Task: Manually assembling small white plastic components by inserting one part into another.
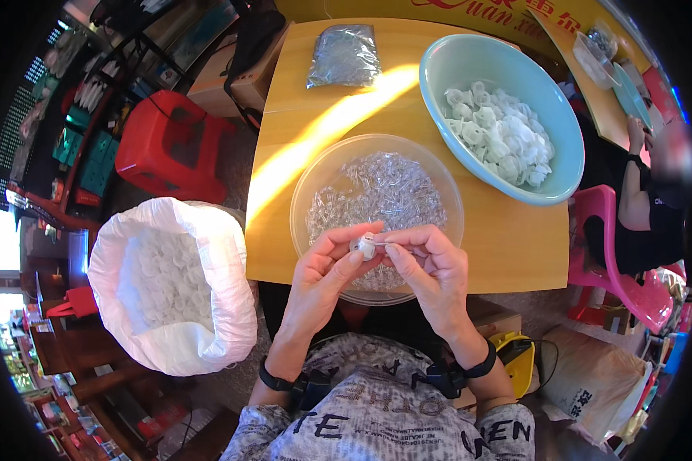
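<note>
Above the near part of a clear round tub, my two hands meet. Between the thumb and fingers of my left hand is a small white plastic part. My right hand pinches a thin clear piece whose end touches or enters the white part; I cannot tell which. Many small clear pieces lie loose in the tub under my fingers. A light blue basin at the far right of the table holds a heap of similar white parts.
A white sack full of whitish pieces stands left of the yellow table. A silvery plastic bag lies at the far edge. A red stool is at the left; another person sits at the right by a pink chair.
</note>
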The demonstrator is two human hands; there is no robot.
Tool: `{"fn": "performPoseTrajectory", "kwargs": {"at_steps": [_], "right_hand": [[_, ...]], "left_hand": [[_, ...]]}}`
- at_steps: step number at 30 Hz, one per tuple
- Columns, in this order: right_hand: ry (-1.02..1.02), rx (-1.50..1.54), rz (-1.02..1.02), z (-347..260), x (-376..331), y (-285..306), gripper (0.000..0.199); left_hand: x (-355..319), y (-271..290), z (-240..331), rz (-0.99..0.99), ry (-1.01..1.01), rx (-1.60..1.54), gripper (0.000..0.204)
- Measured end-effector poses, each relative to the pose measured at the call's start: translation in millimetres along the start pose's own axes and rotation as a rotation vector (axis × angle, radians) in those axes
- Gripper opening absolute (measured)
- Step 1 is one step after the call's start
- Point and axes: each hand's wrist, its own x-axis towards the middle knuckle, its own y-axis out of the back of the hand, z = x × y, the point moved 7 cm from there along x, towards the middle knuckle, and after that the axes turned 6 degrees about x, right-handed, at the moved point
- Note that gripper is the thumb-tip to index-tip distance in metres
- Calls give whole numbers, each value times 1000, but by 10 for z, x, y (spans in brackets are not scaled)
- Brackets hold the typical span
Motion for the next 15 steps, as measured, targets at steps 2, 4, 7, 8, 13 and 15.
{"fn": "performPoseTrajectory", "kwargs": {"at_steps": [2, 4, 7, 8, 13, 15], "right_hand": [[23, -30, -13, -39, 12, -28, 12], [37, -66, -14, -87, 5, -59, 11], [46, -134, -12, -132, -12, -80, 10], [45, -161, -9, -139, -12, -88, 10], [100, -215, -20, -190, 4, -108, 12], [124, -225, -28, -202, 13, -114, 12]], "left_hand": [[-3, 26, 12, 10, -22, -21, 32], [-4, 42, 22, 21, -52, -14, 32], [0, 74, -10, 39, -86, -16, 34], [-2, 83, -9, 47, -91, -18, 36], [7, 81, -22, 45, -98, -42, 37], [14, 87, -29, 45, -105, -32, 36]]}}
